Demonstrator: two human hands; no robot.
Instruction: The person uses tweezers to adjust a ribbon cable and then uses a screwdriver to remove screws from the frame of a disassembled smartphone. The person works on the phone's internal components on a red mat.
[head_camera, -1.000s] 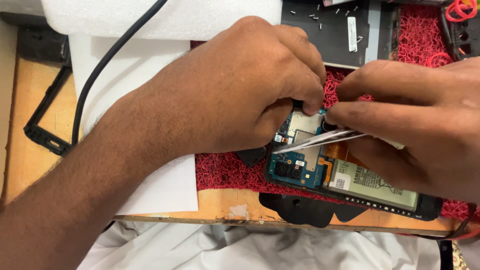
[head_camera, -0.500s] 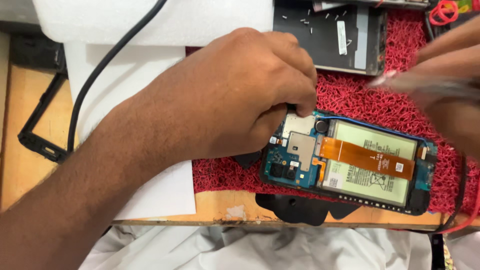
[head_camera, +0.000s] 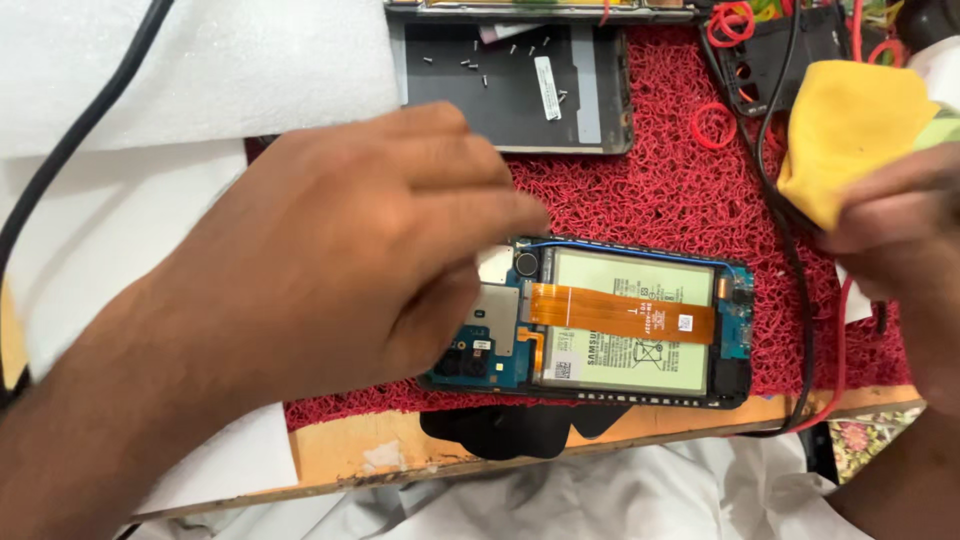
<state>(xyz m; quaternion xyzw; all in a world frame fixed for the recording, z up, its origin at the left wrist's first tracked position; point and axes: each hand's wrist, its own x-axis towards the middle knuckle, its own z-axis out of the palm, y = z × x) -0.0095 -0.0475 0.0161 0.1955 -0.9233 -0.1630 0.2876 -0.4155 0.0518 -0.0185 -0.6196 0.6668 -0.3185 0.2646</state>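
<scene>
Fingers of the left hand (head_camera: 340, 270) spread loose over the opened blue phone with its orange ribbon strip (head_camera: 610, 325), while the right hand (head_camera: 900, 240) pinches a yellow cloth (head_camera: 850, 130).

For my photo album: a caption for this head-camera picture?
Left hand hovers over an opened smartphone on a red mat; right hand touches a yellow cloth.

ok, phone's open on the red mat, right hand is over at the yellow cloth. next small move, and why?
Probably bring the right hand from the yellow cloth to the opened phone. The left hand hovers, blurred, over the phone's circuit-board end, and the orange flex cable lies exposed across the battery. I can't tell if the right hand holds a tool.
</scene>
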